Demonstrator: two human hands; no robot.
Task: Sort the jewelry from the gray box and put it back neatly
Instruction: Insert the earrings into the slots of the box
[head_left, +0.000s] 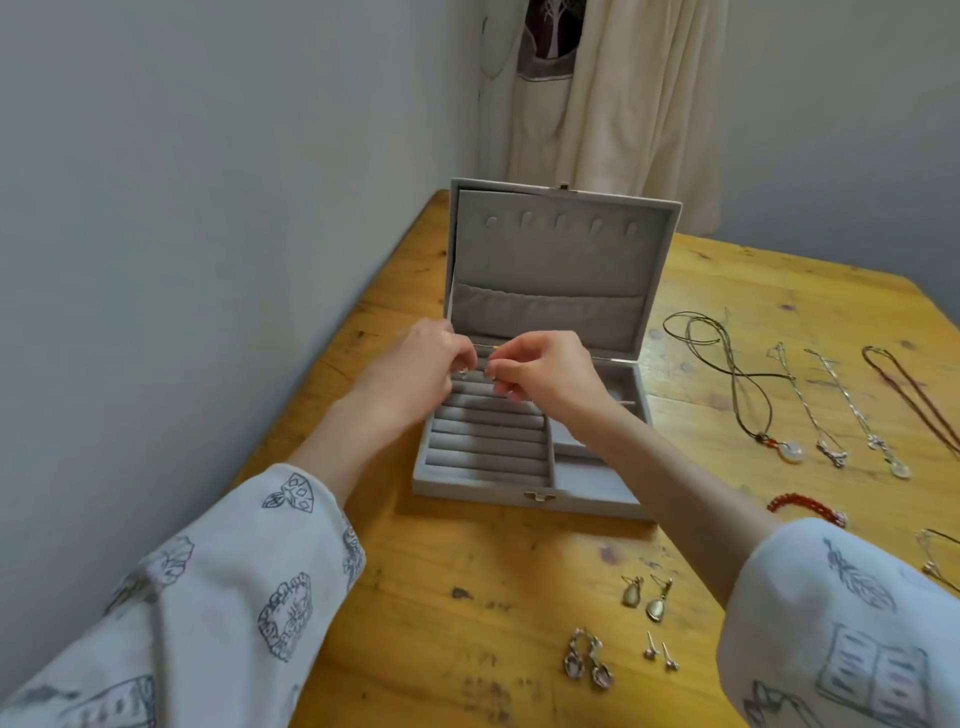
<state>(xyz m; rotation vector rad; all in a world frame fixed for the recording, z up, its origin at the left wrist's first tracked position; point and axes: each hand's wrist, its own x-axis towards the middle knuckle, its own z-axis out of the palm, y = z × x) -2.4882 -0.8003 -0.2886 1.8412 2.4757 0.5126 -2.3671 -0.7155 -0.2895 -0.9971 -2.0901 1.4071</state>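
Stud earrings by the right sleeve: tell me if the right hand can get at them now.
Probably yes. The stud earrings lie uncovered on the table, nothing stacked on them. The right hand is busy over the gray box and must first draw back.

Home room, worn wooden table, cream curtain, plain walls

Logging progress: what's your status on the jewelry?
Both hands pinching a small piece over box ring rolls. Necklaces, earrings still on table. Nothing blocking.
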